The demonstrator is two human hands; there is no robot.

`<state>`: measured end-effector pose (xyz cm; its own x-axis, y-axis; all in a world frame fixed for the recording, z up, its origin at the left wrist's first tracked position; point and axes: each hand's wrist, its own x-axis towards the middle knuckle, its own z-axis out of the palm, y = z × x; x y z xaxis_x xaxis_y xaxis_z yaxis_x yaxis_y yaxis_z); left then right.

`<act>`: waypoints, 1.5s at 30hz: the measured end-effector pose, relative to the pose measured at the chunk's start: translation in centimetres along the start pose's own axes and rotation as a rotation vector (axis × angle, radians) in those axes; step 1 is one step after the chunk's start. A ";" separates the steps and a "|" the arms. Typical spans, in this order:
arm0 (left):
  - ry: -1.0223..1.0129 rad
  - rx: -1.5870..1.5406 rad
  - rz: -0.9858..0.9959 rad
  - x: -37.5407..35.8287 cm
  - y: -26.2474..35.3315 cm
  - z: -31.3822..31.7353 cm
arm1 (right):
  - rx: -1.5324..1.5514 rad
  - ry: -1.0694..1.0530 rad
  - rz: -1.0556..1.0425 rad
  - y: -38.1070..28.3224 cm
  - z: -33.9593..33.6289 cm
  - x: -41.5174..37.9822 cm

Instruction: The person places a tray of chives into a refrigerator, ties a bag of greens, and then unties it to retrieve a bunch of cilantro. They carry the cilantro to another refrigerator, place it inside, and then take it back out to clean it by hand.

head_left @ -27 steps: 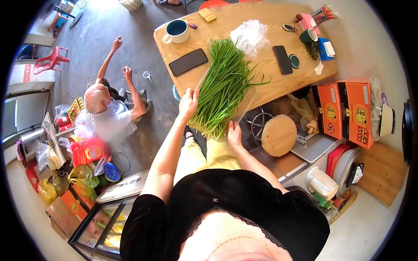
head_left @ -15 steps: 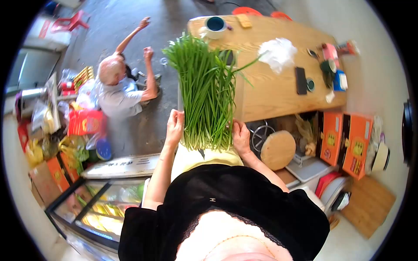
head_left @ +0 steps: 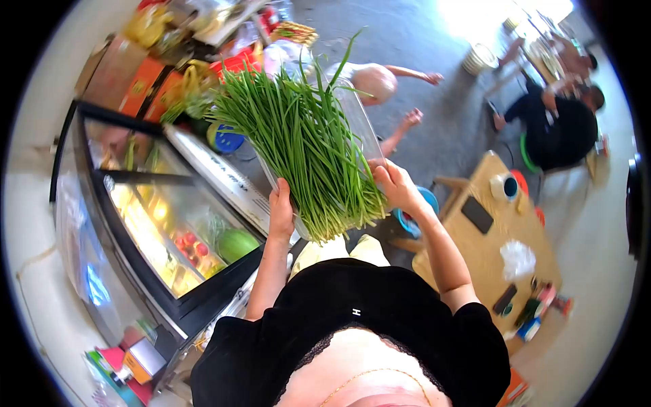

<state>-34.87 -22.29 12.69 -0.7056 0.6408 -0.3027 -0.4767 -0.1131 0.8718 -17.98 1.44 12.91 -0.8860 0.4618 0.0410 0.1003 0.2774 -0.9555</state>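
Long green chives (head_left: 305,142) lie heaped in a clear plastic tray (head_left: 363,122) in front of my body, their cut ends toward me. My left hand (head_left: 281,211) grips the tray's near left side, thumb up along the wall. On the opposite side my right hand (head_left: 397,186) holds the tray with its fingers closed round the edge. Several leaf tips stick out past the far rim. The chives hide most of the tray's bottom.
A glass-fronted display fridge (head_left: 180,224) with fruit inside stands at left. At right is a wooden table (head_left: 475,244) bearing a phone (head_left: 477,215), a mug (head_left: 505,186) and a plastic bag (head_left: 517,259). A person (head_left: 369,81) is beyond the tray; others sit at far right.
My body and view have turned left, carrying the tray away from the wooden table toward the fridge. The tray is now tilted in view. Both hands have kept hold of it.
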 end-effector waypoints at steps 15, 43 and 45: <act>0.906 -0.072 0.089 3.0 4.4 -9.5 | -0.696 -0.667 -1.180 -14.2 27.5 24.8; 1.054 -0.558 0.160 18.6 13.0 -20.1 | 1.002 -0.562 0.682 -4.7 27.9 36.0; 1.048 -0.579 0.123 20.0 13.5 -21.7 | 1.066 -0.546 0.766 -4.7 28.4 37.5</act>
<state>-66.84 -27.49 10.07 -0.7179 -0.2967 -0.6298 -0.3513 -0.6267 0.6956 -64.57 -6.46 10.64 -0.8544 -0.2402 -0.4607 0.4608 -0.7598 -0.4586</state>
